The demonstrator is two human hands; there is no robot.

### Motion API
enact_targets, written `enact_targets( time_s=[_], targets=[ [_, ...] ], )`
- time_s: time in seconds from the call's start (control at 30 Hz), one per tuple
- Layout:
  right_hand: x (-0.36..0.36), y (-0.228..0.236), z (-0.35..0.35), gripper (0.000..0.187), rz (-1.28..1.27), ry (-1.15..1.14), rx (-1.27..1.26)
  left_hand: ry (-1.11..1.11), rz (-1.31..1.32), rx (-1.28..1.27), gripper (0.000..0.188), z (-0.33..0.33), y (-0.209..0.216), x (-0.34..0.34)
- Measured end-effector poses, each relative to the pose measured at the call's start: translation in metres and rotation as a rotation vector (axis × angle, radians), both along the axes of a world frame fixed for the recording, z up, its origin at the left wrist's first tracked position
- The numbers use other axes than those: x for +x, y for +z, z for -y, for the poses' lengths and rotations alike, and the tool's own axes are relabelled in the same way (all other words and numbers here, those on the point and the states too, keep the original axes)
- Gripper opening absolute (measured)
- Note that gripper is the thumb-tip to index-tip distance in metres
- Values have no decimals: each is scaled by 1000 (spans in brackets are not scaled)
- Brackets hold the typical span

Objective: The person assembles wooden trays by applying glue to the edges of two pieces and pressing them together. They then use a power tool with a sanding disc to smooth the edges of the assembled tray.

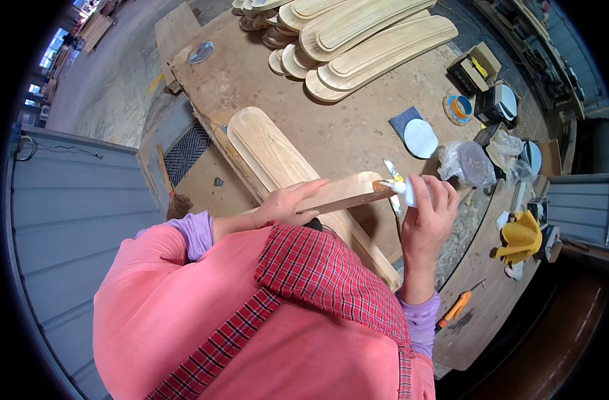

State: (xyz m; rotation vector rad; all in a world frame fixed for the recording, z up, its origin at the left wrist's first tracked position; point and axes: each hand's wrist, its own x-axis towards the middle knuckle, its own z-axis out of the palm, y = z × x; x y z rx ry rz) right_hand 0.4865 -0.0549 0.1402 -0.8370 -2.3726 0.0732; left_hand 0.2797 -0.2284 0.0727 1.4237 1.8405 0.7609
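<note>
The left hand (288, 204) has its fingers closed around a pale wooden piece with a rounded end (338, 193), holding it up in front of the person's chest, above the brown work table (251, 77). The right hand (432, 210) grips a small white plastic bottle with a narrow nozzle (407, 191), fingers bent around it; its tip is at the brown-marked far end of the wooden piece, though whether the two touch cannot be told. Beneath the held piece, a long pale wooden board with a rounded end and a raised layer (268, 143) lies slantwise at the table's edge. Farther back on the table are stacked pale boards of similar shape (378, 50). To the right, a white round disc (421, 139) overlaps a dark blue square sheet (399, 121), near an orange-and-blue ring-shaped roll (459, 108). Lower right, a crumpled yellow cloth (520, 237) and an orange-handled tool (459, 307) rest on a wooden surface (474, 340).
</note>
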Motion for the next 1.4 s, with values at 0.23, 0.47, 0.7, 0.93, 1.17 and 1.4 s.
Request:
enact_targets(
  time_s=[0.23,0.47,0.7,0.93,1.17,1.4],
  targets=[
    [1,2,2,48,-11,-4,-1,16,6,14,68,0,2,1],
    [5,-1,5,50,-45,-3,-61,18,8,-14,68,0,3,0],
    [7,-5,2,48,-70,-6,-101,46,18,-12,69,0,3,0],
    [56,-100,-54,27,-723,-120,-958,53,11,-9,65,-2,2,0],
    [82,-196,-104,32,-881,-353,-1258,72,14,-4,62,-1,10,6],
    [62,-218,-131,34,-805,-345,-1260,89,29,-6,63,0,18,15]
  ],
)
